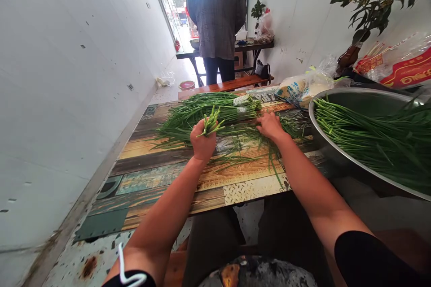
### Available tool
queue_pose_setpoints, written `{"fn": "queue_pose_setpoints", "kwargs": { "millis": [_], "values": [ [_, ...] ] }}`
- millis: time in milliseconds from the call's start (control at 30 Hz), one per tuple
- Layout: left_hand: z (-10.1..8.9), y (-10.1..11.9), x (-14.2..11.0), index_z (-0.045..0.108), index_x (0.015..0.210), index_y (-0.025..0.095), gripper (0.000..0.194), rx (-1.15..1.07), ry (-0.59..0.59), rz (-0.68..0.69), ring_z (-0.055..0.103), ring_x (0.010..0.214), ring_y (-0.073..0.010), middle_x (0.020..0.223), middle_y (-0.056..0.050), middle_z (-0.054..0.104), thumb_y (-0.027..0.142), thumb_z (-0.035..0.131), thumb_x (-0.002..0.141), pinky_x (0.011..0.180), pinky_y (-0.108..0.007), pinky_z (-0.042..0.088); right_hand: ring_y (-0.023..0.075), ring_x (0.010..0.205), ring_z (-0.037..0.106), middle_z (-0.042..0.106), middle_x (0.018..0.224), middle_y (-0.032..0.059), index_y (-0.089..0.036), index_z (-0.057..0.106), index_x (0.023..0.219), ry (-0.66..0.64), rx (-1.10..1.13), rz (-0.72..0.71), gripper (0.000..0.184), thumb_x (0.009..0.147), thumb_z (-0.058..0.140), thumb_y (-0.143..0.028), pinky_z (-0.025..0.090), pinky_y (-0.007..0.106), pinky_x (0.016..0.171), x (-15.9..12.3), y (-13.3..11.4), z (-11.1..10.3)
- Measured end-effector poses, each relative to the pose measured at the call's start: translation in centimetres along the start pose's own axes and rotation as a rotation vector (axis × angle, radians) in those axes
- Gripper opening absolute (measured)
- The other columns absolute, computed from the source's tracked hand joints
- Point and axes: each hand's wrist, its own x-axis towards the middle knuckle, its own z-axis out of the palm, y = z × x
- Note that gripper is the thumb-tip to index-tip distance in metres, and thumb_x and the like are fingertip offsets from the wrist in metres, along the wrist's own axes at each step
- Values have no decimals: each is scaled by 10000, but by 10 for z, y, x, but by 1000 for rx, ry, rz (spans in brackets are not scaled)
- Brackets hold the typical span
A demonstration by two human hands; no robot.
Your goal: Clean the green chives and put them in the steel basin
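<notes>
My left hand (202, 141) is closed in a fist around a small bunch of green stalks (211, 123), cut ends sticking up. My right hand (270, 126) rests palm down on loose green stalks (249, 136) scattered on the patterned table (161, 179), its fingers curled among them; what it grips is hidden. Behind both hands lies a large tied bundle of the same green stalks (208, 107).
A big metal basin (357, 98) at the right holds more green stalks (377, 139). Plastic bags (303, 87) and a potted plant (370, 9) stand behind it. A person (215, 13) stands at a far table (249, 47), back turned. A white wall runs along the left.
</notes>
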Motion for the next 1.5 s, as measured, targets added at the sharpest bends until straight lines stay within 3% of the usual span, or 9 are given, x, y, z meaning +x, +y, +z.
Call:
{"fn": "queue_pose_setpoints", "kwargs": {
  "millis": [367, 500, 600, 733, 833, 900, 1033, 1267, 1500],
  "values": [
    [-3, 1, -3, 706, 889, 192, 137, 0, -124, -56, 665, 826, -199, 869, -51, 729, 297, 686, 803, 867, -394, 533, 349, 1152, 462, 637, 1122, 173, -155, 743, 941, 96, 62, -31, 204, 862, 576, -243, 352, 446, 905, 0, -2, 0],
    [-3, 1, -3, 701, 855, 196, 128, -10, -119, -77, 660, 841, -205, 856, -47, 718, 301, 709, 781, 872, -396, 538, 288, 1062, 537, 685, 1032, 126, -154, 707, 929, 322, 298, -108, 182, 879, 549, -229, 349, 421, 939, 0, -4, -8],
    [-3, 0, -3, 699, 901, 198, 171, -54, -122, -109, 662, 861, -215, 876, -56, 715, 337, 684, 803, 851, -398, 546, 203, 836, 583, 703, 885, 81, -150, 695, 911, 379, 603, -157, 194, 876, 546, -269, 405, 336, 827, -2, -7, -16],
    [-2, 2, -2, 695, 951, 195, 194, -51, -164, -124, 661, 896, -220, 938, -69, 722, 330, 655, 819, 847, -371, 524, 139, 655, 524, 661, 723, 22, -160, 692, 806, 234, 862, -285, 213, 813, 615, -359, 381, 256, 633, -10, -19, -19],
    [-2, 7, 0, 699, 909, 202, 137, 53, -342, -56, 645, 869, -204, 920, -56, 727, 222, 649, 782, 851, -341, 489, 115, 611, 490, 620, 656, -4, -154, 698, 774, 60, 907, -431, 209, 783, 639, -354, 357, 237, 598, -17, -34, -15],
    [-2, 9, 1, 697, 874, 207, 153, 116, -474, -18, 619, 829, -197, 853, -44, 715, 149, 640, 744, 812, -320, 475, 108, 603, 483, 606, 634, -11, -150, 703, 763, 30, 911, -473, 182, 775, 640, -320, 350, 230, 598, -20, -45, -11],
    [-2, 9, 3, 698, 830, 212, 133, 138, -556, -14, 569, 765, -187, 768, -33, 683, 140, 629, 742, 722, -289, 450, 112, 634, 510, 655, 682, 3, -156, 711, 745, 96, 929, -446, 136, 757, 647, -276, 363, 224, 620, -20, -54, -4],
    [-2, 4, 6, 692, 722, 205, 68, 66, -515, -71, 552, 696, -170, 709, -22, 657, 158, 651, 747, 668, -280, 426, 112, 590, 494, 659, 651, 13, -146, 750, 771, 120, 1032, -306, 268, 759, 638, -389, 352, 234, 573, -14, -44, -9],
    [-1, 1, 4, 714, 796, 178, 74, -27, -478, -177, 617, 754, -171, 809, -37, 706, 222, 667, 760, 718, -285, 471, 116, 562, 456, 559, 561, -10, -154, 718, 680, 224, 986, -190, 357, 778, 593, -473, 326, 251, 559, -11, -33, -14]
  ]
}}
